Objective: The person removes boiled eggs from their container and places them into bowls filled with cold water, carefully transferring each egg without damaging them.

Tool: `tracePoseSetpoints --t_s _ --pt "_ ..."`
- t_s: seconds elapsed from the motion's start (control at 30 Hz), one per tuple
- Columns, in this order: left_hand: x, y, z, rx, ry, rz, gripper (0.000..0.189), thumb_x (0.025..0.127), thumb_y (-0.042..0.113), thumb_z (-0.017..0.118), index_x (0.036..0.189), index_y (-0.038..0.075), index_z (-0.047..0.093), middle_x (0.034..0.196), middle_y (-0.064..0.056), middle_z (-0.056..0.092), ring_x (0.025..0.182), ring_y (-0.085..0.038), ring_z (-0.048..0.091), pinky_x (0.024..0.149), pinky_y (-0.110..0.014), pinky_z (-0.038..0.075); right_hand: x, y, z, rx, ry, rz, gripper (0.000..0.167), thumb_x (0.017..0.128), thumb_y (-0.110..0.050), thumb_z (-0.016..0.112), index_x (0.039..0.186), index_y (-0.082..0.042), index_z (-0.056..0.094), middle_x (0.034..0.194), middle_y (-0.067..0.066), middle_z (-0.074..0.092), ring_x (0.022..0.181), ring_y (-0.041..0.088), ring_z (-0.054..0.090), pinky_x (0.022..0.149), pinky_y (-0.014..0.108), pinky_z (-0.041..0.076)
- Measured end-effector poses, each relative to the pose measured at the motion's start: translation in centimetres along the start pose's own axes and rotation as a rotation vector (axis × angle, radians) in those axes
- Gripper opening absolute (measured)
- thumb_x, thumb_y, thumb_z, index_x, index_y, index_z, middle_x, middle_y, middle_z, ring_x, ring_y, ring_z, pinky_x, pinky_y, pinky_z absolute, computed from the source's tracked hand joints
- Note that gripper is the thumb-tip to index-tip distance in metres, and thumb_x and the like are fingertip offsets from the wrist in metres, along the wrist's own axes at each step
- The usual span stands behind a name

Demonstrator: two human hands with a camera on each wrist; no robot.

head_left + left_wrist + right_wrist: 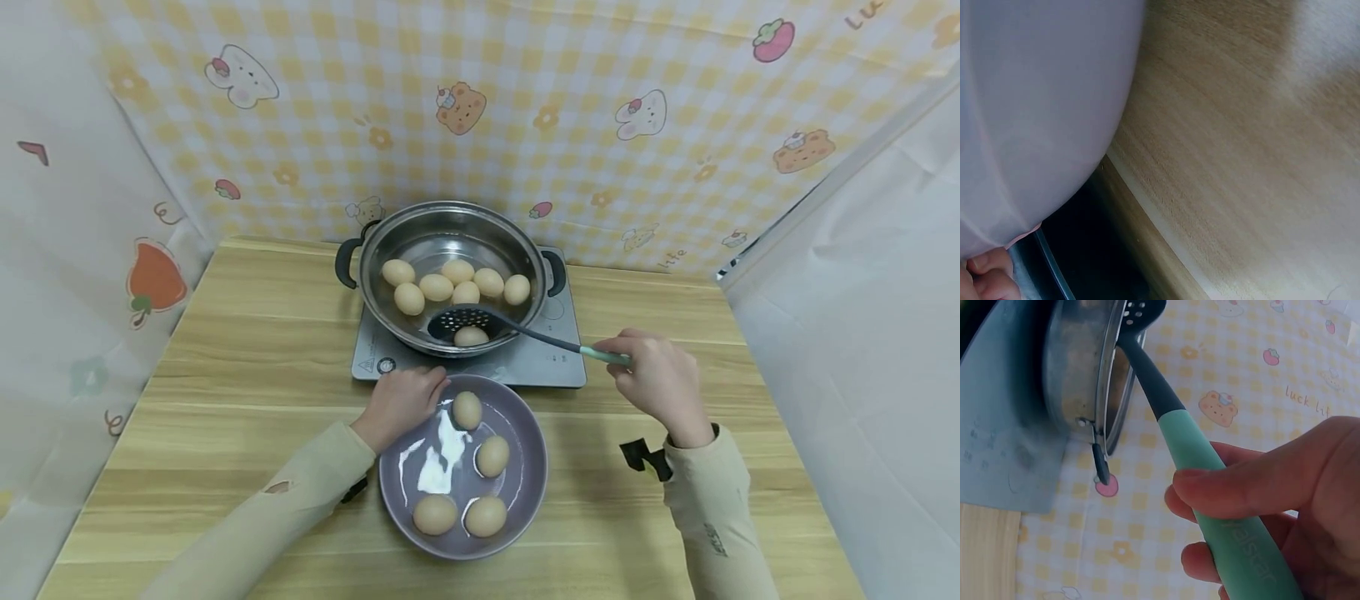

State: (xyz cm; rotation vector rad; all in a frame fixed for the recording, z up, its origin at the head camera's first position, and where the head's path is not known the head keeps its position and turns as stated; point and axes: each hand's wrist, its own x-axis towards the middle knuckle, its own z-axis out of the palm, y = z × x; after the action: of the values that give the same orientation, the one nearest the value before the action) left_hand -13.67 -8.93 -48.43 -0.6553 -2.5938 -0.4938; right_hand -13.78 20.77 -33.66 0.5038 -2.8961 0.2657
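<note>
My right hand [660,379] grips the green handle of a dark slotted spoon [543,337]. In the right wrist view, the thumb and fingers wrap that handle [1191,444]. The spoon's perforated bowl is low in a steel pot [450,223], near its front wall, with one brown egg [471,337] against it. Several more eggs [436,287] lie in the pot behind the spoon. My left hand [401,404] grips the upper-left rim of a purple plate [525,442]; curled fingers [994,281] show at the rim in the left wrist view. Several eggs [492,457] lie spread on the plate.
Under the pot is a flat grey induction cooker [536,375]. Black handles [347,262] stick out from the pot's sides. A yellow checked cloth [525,75] hangs close behind. White sheets [885,275] flank the wooden tabletop [247,375].
</note>
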Motion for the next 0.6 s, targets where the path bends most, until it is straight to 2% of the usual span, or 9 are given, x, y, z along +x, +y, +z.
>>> tracePoseSetpoints --t_s 0.37,0.6 --pt "0.0 -0.1 0.2 0.011 0.003 0.010 0.022 0.086 0.021 0.060 0.067 0.012 0.053 0.054 -0.003 0.055 0.042 -0.024 0.053 0.037 -0.035 0.035 0.4 -0.8 0.3 0.082 -0.102 0.023 0.028 0.073 -0.002 0.063 0.096 -0.014 0.072 0.078 0.001 0.066 0.044 0.009 0.036 0.039 0.026 0.025" --pt "-0.1 -0.2 0.3 0.019 0.007 0.017 0.021 0.085 0.022 0.061 0.068 0.012 0.053 0.054 -0.002 0.055 0.041 -0.023 0.052 0.036 -0.034 0.034 0.6 -1.1 0.4 0.138 -0.132 0.024 0.026 0.074 -0.003 0.063 0.097 -0.013 0.070 0.071 0.001 0.064 0.044 0.010 0.034 0.042 0.027 0.025"
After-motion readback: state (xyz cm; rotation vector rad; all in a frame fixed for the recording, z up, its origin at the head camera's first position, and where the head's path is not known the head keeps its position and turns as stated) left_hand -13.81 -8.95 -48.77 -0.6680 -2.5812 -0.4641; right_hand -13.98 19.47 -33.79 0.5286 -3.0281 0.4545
